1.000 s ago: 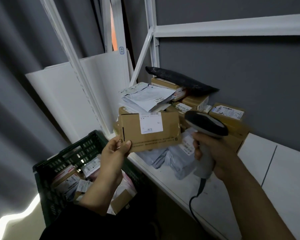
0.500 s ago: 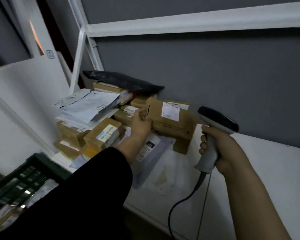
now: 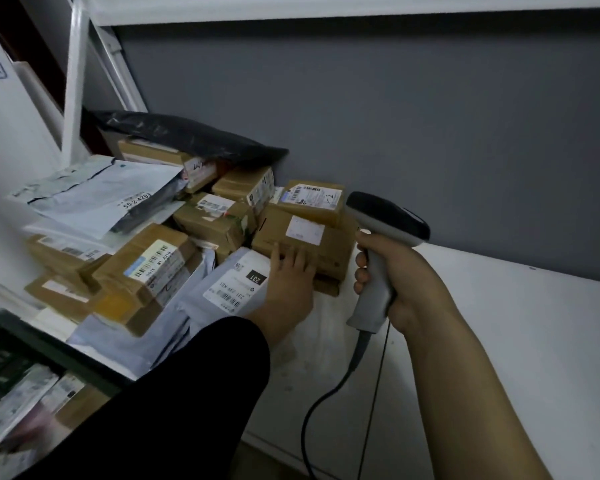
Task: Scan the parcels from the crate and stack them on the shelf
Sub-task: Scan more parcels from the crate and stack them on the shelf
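Two hands work at a white shelf board (image 3: 499,323) set against a grey wall (image 3: 395,116). The left hand (image 3: 290,271), in a black sleeve (image 3: 187,393), lies with fingers straight and flat on a brown cardboard box with a white label (image 3: 305,237); its grip is wide and holds nothing. That box sits at the right end of a loose pile of parcels (image 3: 146,271), on top of a thinner brown box (image 3: 326,287) and just beside a white plastic mailer marked 231 (image 3: 236,282). The right hand (image 3: 395,271) has its grip closed round the grey handle of a black-headed barcode scanner (image 3: 381,237), held just beside the box. The scanner's dark cable (image 3: 326,393) hangs down in front of the shelf. A dark green plastic crate (image 3: 32,344), lower left, holds more labelled parcels.

The pile looks unsteady. Boxes lie at angles over smooth mailers, and a black plastic bag (image 3: 187,136) droops across the top. A push from the flat hand could slide the labelled box off the thinner one beneath. It could also nudge neighbouring parcels so that they slump toward the shelf's front edge and the crate. The scanner head is near enough to knock the box's corner. The hanging cable could snag, or sweep a mailer along when the hand moves. The light is dim, so a label may be misread.
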